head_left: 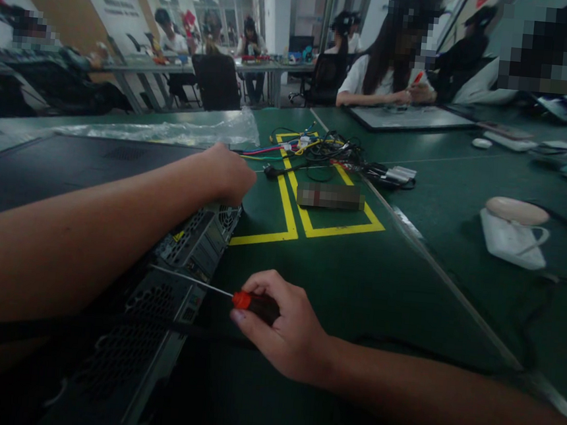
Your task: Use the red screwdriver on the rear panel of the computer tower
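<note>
A black desktop computer case [84, 162] lies on its side at the left, its perforated rear panel [140, 312] facing right. At the far corner of the case, above a round fan grille [228, 214], my left hand [230, 173] is closed over the edge; most of its fingers are hidden. My right hand [288, 322] grips a screwdriver [242, 299] by its dark and red handle. The thin metal shaft points left, with its tip at the rear panel near the slot covers. Whether a screw sits under the tip is too dark to tell.
A tangle of cables [341, 153] and a power plug [270, 171] lie beyond the case. Yellow tape [291, 206] marks the green table [356, 285]. To the right are a white cup-like object [512, 239] and a cable. Across the table sits a person [369, 81] beside a flat panel [411, 118].
</note>
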